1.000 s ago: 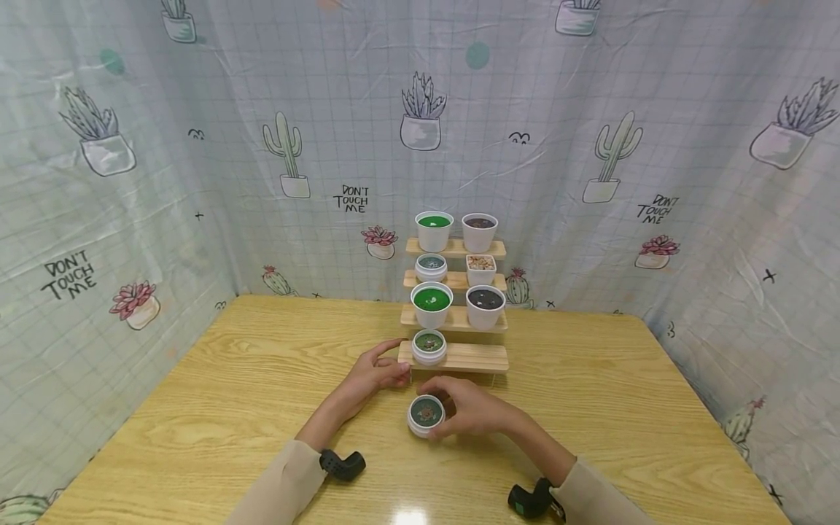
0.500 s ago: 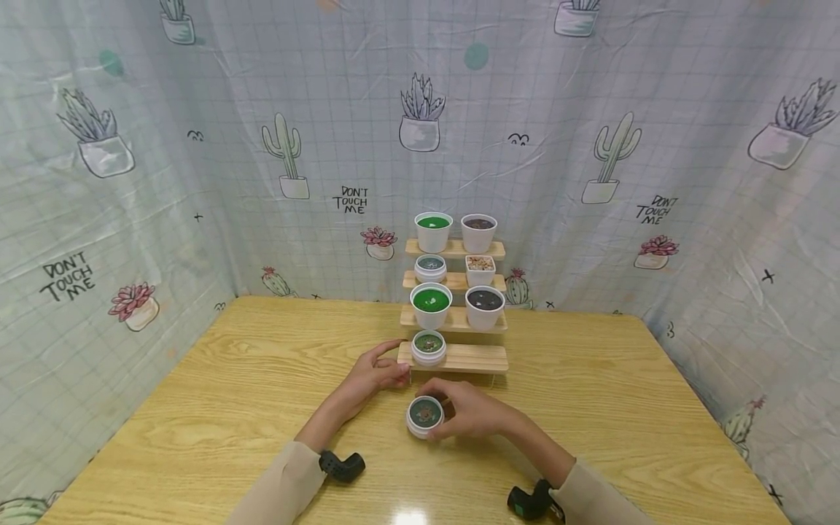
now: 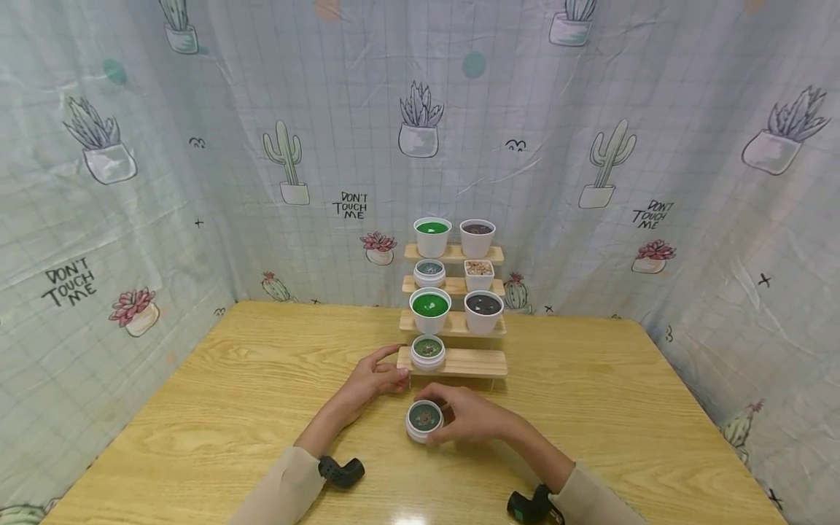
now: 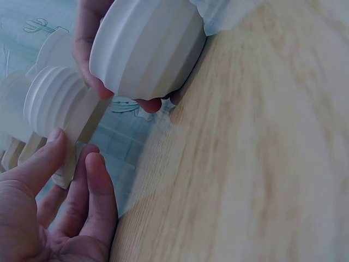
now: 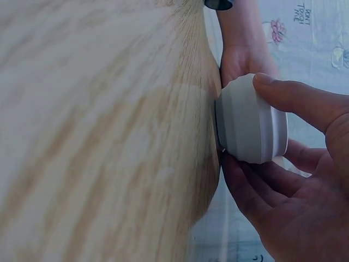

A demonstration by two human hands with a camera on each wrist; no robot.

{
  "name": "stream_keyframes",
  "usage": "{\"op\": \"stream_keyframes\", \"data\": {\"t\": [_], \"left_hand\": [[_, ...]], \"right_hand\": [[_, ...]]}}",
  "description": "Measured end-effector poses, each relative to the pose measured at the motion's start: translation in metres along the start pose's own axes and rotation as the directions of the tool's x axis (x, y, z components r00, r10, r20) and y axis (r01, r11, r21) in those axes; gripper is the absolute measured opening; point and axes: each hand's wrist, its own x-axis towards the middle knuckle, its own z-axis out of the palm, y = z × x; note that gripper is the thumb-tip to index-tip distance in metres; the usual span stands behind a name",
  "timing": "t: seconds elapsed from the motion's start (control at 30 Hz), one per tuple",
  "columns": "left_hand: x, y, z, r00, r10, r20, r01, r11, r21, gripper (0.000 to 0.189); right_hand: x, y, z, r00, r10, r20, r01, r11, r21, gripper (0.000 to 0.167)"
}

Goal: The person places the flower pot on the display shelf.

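In the head view my right hand (image 3: 469, 414) grips a round white pot (image 3: 424, 417) that stands upright on the table, its dark green fill topped with a brownish decoration. The right wrist view shows the thumb on one side of this ribbed pot (image 5: 253, 120) and fingers on the other. My left hand (image 3: 370, 383) pinches the left end of the lowest wooden shelf (image 3: 475, 361); in the left wrist view its thumb (image 4: 41, 164) lies on the board's top and fingers curl beneath. Beside that thumb, a white pot with green fill (image 3: 428, 353) sits on the shelf's left half.
Higher steps of the wooden stand bear a green-filled cup (image 3: 430, 306), a dark-filled cup (image 3: 484, 308), a small round pot (image 3: 429, 271), a square pot with pebble-like bits (image 3: 479, 273) and two more cups at the top. A cactus-print curtain (image 3: 315, 131) surrounds the wooden table (image 3: 577, 394).
The head view has tilted slightly, so the scene sits a little lower. Both hands keep their holds, and the pot and stand stay where they were.
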Motion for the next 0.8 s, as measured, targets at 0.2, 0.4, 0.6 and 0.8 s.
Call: {"op": "stream_keyframes", "data": {"t": [0.2, 0.4, 0.6, 0.8], "left_hand": [[-0.0013, 0.0004, 0.001, 1.0, -0.01, -0.012, 0.01, 1.0, -0.01, 0.073], [-0.002, -0.0002, 0.002, 1.0, 0.003, -0.004, -0.003, 1.0, -0.001, 0.075], [-0.0028, 0.0002, 0.0024, 1.0, 0.004, -0.001, -0.004, 1.0, 0.002, 0.075], [-0.0018, 0.0003, 0.0021, 1.0, 0.004, 0.004, -0.004, 1.0, 0.009, 0.076]], "right_hand": [[-0.001, 0.0007, -0.0005, 1.0, -0.006, 0.015, 0.006, 1.0, -0.007, 0.061], [-0.0023, -0.0003, -0.001, 1.0, 0.008, 0.025, -0.008, 1.0, -0.018, 0.062], [-0.0023, -0.0012, -0.0014, 1.0, -0.015, 0.025, 0.015, 0.999, -0.03, 0.062], [-0.0025, -0.0025, -0.0018, 1.0, -0.016, 0.021, 0.017, 1.0, -0.021, 0.061]]}}
